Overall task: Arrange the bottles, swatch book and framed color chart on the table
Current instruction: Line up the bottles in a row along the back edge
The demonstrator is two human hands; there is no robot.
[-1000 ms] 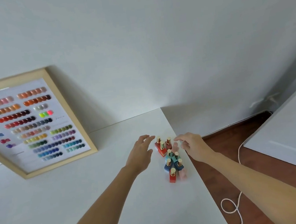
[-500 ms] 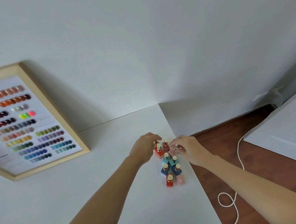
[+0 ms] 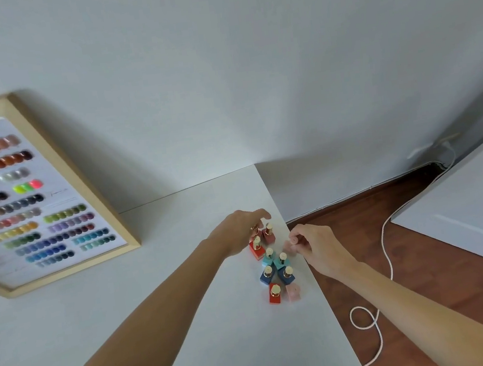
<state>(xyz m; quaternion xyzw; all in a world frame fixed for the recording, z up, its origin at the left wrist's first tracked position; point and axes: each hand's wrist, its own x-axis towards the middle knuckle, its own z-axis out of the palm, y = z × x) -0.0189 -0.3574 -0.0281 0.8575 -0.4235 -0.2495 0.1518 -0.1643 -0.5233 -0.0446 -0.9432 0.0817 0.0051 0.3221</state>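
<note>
Several small nail polish bottles (image 3: 273, 270) with gold caps stand clustered near the right edge of the white table (image 3: 191, 327): red, dark red, teal, blue and pale pink ones. My left hand (image 3: 239, 233) hovers over the far bottles, fingers curled around a red bottle (image 3: 255, 230) at the cluster's far end. My right hand (image 3: 316, 248) pinches a pale pink bottle (image 3: 291, 245) at the table's right edge. The wood-framed color chart (image 3: 35, 191) leans against the wall at the left. No swatch book is in view.
The table's right edge (image 3: 317, 280) drops to a brown wooden floor (image 3: 427, 250) with a looping white cable (image 3: 372, 319). Another white surface (image 3: 477, 207) stands at the right. A white wall (image 3: 250, 74) rises behind the table.
Both hands have closed in on the bottle cluster. The right hand has pulled a pale pink bottle out to the right of the group. The view has shifted slightly right.
</note>
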